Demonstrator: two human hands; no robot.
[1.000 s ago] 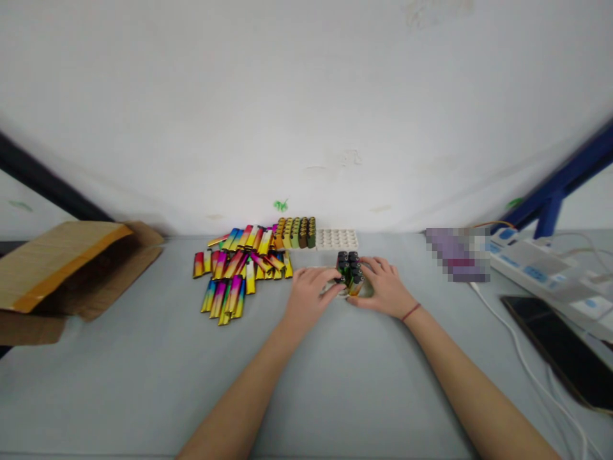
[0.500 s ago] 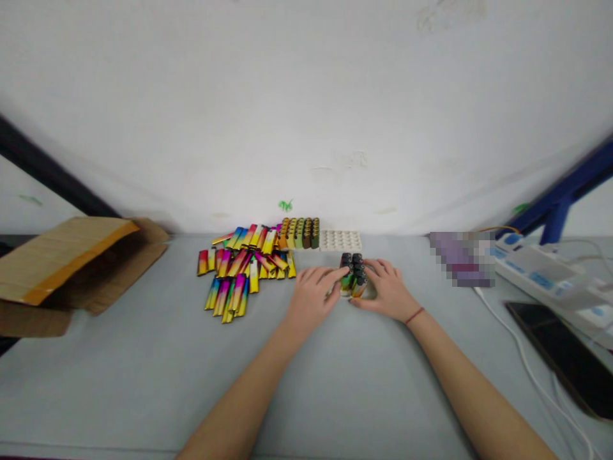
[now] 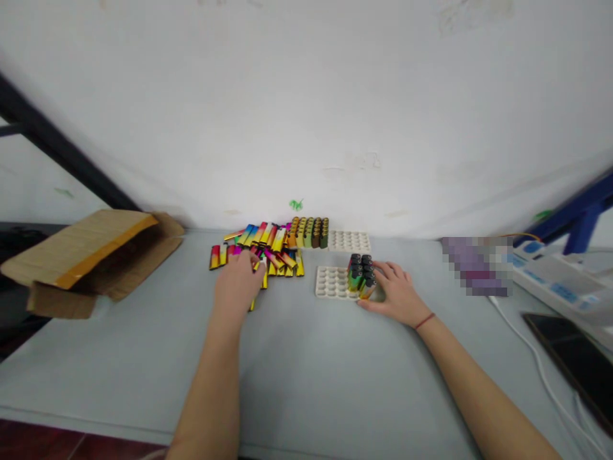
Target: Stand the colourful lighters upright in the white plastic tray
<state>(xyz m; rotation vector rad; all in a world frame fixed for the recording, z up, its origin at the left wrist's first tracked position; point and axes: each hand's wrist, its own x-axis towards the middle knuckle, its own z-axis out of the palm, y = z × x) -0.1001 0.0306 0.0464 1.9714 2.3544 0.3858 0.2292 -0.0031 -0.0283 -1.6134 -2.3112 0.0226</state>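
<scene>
My right hand [image 3: 395, 294] curves round the right end of a white tray with holes [image 3: 330, 283], thumb at its front edge and fingers behind. Several lighters [image 3: 361, 275] with black tops and shiny multicoloured bodies stand upright at that end, close against the fingers. Further left, my left hand [image 3: 239, 284] is over a loose pile of shiny rainbow-coloured flat pieces [image 3: 278, 239], which look like lighters. Its fingers bend down among them; the back of the hand hides the fingertips and anything in them.
A second holed tray [image 3: 352, 241] lies by the wall, beside a block of upright gold, green and brown lighters [image 3: 309, 233]. On the left is an open cardboard box [image 3: 96, 249]. A power strip [image 3: 555, 281], a phone [image 3: 569, 351] and a white cable [image 3: 531, 358] occupy the right side.
My left hand has moved left from the upright lighters to the loose pile, uncovering the tray's left part. My right hand stays at the tray. The whole view has shifted slightly.
</scene>
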